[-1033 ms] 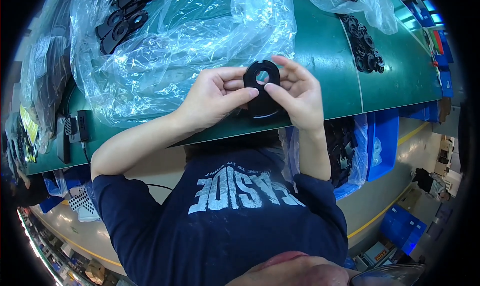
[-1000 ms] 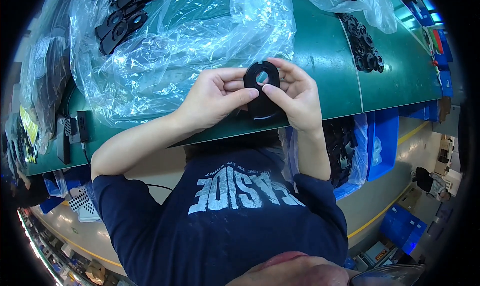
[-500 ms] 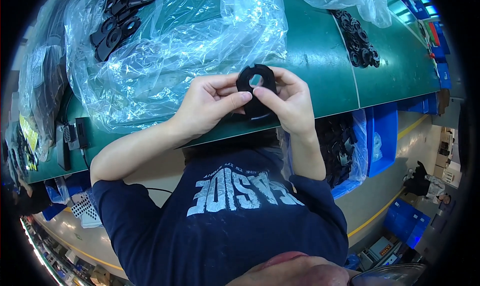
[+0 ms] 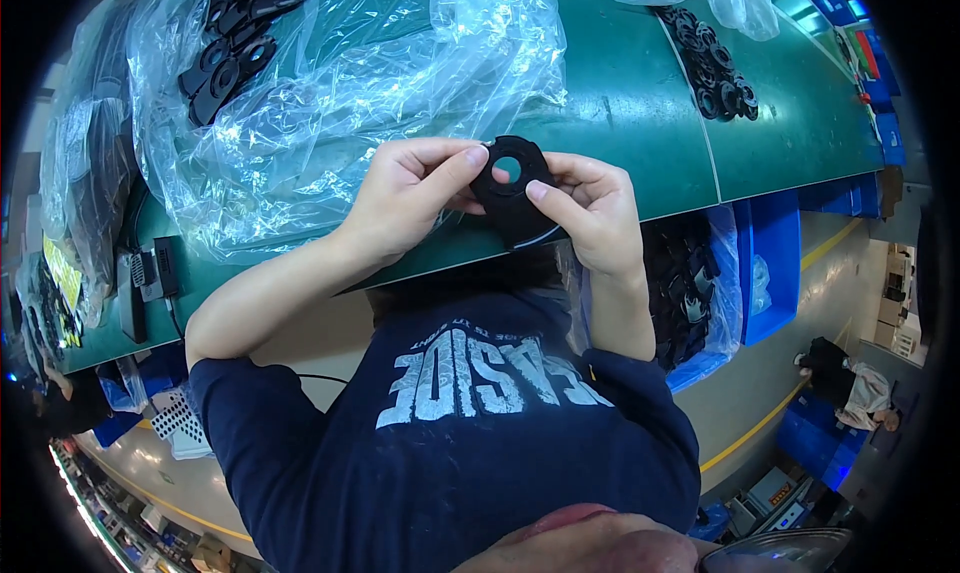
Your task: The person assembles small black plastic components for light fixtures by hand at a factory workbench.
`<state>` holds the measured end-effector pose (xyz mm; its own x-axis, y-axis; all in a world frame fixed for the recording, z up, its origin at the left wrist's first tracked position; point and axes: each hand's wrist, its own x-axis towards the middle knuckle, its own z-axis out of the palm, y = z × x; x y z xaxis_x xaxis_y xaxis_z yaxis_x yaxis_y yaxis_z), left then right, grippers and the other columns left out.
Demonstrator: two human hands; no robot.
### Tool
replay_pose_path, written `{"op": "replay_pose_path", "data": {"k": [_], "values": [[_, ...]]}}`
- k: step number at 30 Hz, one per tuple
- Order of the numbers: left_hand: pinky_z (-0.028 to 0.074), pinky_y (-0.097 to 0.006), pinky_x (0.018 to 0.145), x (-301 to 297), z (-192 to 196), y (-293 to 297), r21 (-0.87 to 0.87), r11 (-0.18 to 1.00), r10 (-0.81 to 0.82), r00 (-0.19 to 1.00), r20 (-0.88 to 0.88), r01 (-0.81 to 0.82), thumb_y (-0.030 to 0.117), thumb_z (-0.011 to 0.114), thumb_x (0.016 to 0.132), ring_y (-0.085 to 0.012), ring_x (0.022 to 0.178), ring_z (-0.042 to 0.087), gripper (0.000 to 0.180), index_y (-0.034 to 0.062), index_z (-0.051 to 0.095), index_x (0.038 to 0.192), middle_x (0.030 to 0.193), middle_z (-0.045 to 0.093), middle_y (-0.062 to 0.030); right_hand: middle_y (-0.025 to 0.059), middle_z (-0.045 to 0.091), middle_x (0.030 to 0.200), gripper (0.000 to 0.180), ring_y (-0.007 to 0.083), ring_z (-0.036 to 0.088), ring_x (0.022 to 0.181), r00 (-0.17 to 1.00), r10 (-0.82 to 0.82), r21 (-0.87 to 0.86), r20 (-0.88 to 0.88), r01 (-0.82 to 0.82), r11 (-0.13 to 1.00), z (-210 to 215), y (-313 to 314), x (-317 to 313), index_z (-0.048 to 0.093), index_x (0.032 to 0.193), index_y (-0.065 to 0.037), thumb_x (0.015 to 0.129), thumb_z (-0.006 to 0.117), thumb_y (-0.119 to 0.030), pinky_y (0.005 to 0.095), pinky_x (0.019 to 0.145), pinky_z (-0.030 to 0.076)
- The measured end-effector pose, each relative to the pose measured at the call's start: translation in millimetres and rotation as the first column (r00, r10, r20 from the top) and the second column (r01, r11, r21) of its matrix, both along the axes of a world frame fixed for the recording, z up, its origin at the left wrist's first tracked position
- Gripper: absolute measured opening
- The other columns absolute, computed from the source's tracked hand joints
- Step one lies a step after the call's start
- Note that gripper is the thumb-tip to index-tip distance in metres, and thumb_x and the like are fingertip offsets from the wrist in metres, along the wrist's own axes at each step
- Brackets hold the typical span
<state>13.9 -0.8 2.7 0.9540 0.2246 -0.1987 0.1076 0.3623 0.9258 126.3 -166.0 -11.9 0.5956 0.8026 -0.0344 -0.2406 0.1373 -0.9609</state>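
Since half a second ago, the left hand point(image 4: 398, 198) has slid its thumb up to the upper left rim of the black plate point(image 4: 515, 213), and the plate now leans, its top toward the left. That hand pinches the rim between thumb and fingers. The right hand point(image 4: 598, 218) grasps the plate's right side, thumb pressed on the face just beside the round hole, fingers behind. A fingertip shows through the hole; I cannot tell whose hand it belongs to. The plate is held up over the near edge of the green table point(image 4: 630, 153). Beyond the left hand lies a crumpled clear plastic sheet point(image 4: 340, 163) with black parts point(image 4: 225, 68) on it; black rings point(image 4: 712, 68) lie farther right.
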Motion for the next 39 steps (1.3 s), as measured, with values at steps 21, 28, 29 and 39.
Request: {"op": "replay_pose_path", "data": {"k": [21,28,29,39], "values": [[0.049,-0.032,0.083,-13.6,-1.0,-15.4,0.357,0.869,-0.374,0.927,0.024,0.342,0.003,0.045,0.091,-0.0241,0.094,0.063,0.032,-0.0079,0.047,0.120,0.107,0.061,-0.0192,0.0019,0.064,0.087,0.029,0.0096,0.058,0.073,0.667,-0.734,-0.663,0.130,0.608,0.436,-188.6,-304.1,19.4,0.062,0.108,-0.002,0.083,0.060,-0.019,0.0231,0.060,0.044],[0.050,-0.032,0.080,-8.6,-4.2,-14.4,0.411,0.855,-0.361,0.932,0.028,0.318,0.009,0.041,0.094,-0.0248,0.089,0.064,0.033,-0.0066,0.046,0.123,0.107,0.061,-0.0195,0.0216,0.059,0.110,0.058,0.0333,0.057,0.102,0.419,-0.461,-0.614,0.782,0.645,-0.455,-272.2,-430.0,-10.1,0.054,0.117,0.002,0.072,0.069,-0.032,0.0372,0.092,0.042],[0.050,-0.032,0.080,-9.0,-5.3,-13.5,0.410,0.852,-0.367,0.930,0.025,0.325,0.009,0.041,0.094,-0.0248,0.089,0.064,0.033,-0.0066,0.046,0.123,0.107,0.061,-0.0195,0.0216,0.059,0.110,0.058,0.0333,0.057,0.102,0.419,-0.465,-0.616,0.780,0.640,-0.459,-277.3,-427.9,-14.4,0.054,0.117,0.002,0.072,0.069,-0.032,0.0372,0.092,0.042],[0.050,-0.031,0.081,-13.7,3.9,-16.2,0.337,0.882,-0.353,0.935,0.009,0.330,0.007,0.045,0.092,-0.0230,0.092,0.063,0.030,-0.0063,0.049,0.119,0.107,0.061,-0.0184,0.0225,0.055,0.113,0.048,0.0356,0.050,0.107,0.528,-0.062,-0.520,0.847,0.798,-0.305,-286.1,-362.9,-10.2,0.058,0.111,0.000,0.077,0.061,-0.034,0.0439,0.093,0.039]]}}
